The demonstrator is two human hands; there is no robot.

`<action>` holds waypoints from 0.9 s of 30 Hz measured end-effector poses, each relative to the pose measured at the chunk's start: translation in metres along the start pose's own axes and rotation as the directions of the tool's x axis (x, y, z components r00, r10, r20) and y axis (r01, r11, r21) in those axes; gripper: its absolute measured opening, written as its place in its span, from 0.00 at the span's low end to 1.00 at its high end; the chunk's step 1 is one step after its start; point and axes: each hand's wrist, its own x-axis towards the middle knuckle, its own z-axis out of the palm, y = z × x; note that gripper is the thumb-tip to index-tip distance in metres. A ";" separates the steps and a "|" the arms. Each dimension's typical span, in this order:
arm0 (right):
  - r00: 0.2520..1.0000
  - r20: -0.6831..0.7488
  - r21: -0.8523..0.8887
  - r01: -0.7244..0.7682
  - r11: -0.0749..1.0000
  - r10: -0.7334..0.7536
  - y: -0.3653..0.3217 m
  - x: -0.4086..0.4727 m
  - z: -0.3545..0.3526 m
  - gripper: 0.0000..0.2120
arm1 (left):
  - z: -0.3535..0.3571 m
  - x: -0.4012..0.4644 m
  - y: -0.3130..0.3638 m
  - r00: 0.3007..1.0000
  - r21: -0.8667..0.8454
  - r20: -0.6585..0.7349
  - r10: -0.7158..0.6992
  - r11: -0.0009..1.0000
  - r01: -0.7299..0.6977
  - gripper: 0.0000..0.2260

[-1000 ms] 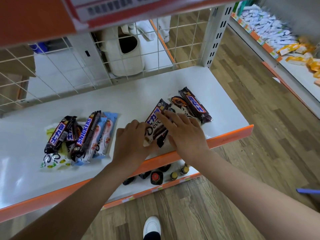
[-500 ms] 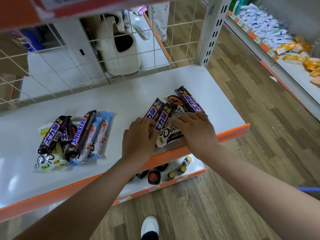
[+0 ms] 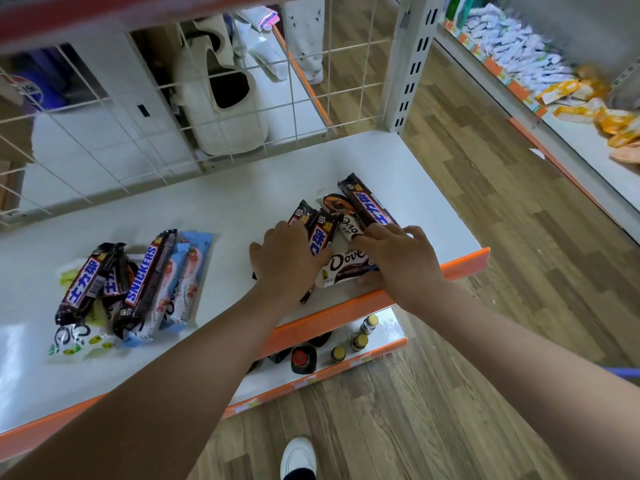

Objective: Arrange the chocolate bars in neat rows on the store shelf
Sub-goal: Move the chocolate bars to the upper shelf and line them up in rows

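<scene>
On the white shelf (image 3: pixel 221 209) with an orange front edge lie two groups of chocolate bars. My left hand (image 3: pixel 287 261) rests on two dark Snickers bars (image 3: pixel 320 233) in the right group, fingers laid over them. My right hand (image 3: pixel 401 261) touches a white Dove bar (image 3: pixel 341 266) lying crosswise near the edge, fingertips reaching a second Dove bar (image 3: pixel 348 223) and a further Snickers bar (image 3: pixel 367 206). At the left sits a loose pile (image 3: pixel 131 285) of Snickers and pale Dove bars, overlapping.
A white wire grid (image 3: pixel 138 109) backs the shelf, and a perforated upright (image 3: pixel 408 64) stands at its right corner. Small bottles (image 3: pixel 360 337) stand on the lower shelf. Across the wooden aisle floor another shelf (image 3: pixel 561 109) holds packets. My white shoe (image 3: pixel 298 459) is below.
The two Snickers bars under my left hand now lie side by side, and the white Dove bar has come out from under my hands, crosswise near the edge. Both hands shifted slightly right.
</scene>
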 end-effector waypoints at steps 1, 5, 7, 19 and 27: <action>1.000 0.013 0.022 0.000 1.000 0.000 0.001 0.000 -0.001 0.22 | -0.001 0.001 0.000 1.000 -0.005 0.017 -0.013 1.000 0.013 0.26; 0.993 0.117 0.044 0.023 0.999 -0.028 0.004 0.002 -0.007 0.24 | -0.003 0.000 0.005 0.999 0.112 0.051 0.017 0.993 -0.023 0.23; 0.988 0.147 0.025 0.036 0.999 -0.040 0.003 0.003 -0.009 0.25 | 0.000 -0.005 0.003 0.995 0.144 0.019 0.094 0.985 -0.095 0.19; 0.986 0.157 0.006 0.052 0.999 -0.053 -0.001 0.000 -0.008 0.27 | 0.005 -0.018 -0.032 0.979 -0.021 -0.119 0.164 0.986 -0.167 0.17; 0.994 0.090 0.012 0.053 0.999 -0.054 -0.015 -0.005 -0.012 0.25 | -0.004 -0.024 -0.041 0.973 -0.092 -0.168 0.157 0.980 -0.174 0.17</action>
